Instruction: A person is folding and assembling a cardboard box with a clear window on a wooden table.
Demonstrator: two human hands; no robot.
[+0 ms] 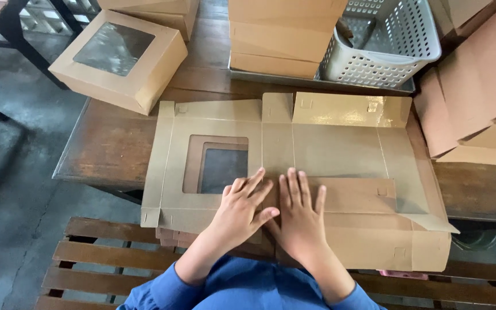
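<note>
Flat kraft box blank (340, 155) lies unfolded on the wooden table (104, 149), long axis running left-right across the view, its near edge overhanging toward the person and the slatted bench (104, 252). Cut-out window panel (216, 166) sits in the left half; the plain panels and tab flaps are to the right. Both hands are on the blank at its near middle, side by side, thumbs almost touching. Left hand (241, 209) is palm-down, fingers spread flat, fingertips just at the lower right corner of the window. Right hand (301, 215) is also flat, fingers pointing away from the body along the crease zone between the window panel and the next panel. Neither hand grips anything: open palms pressing down, no pinch. Left hand is nearer the window, right hand nearer the long plain panel that extends off to the right. A stack of more blanks appears to lie under this one at the near edge. Further out: finished windowed box (119, 57) far left, stacked folded cartons (282, 34) top centre, white plastic basket (383, 40) beside them, loose cardboard sheets (477, 97) on the right.
</note>
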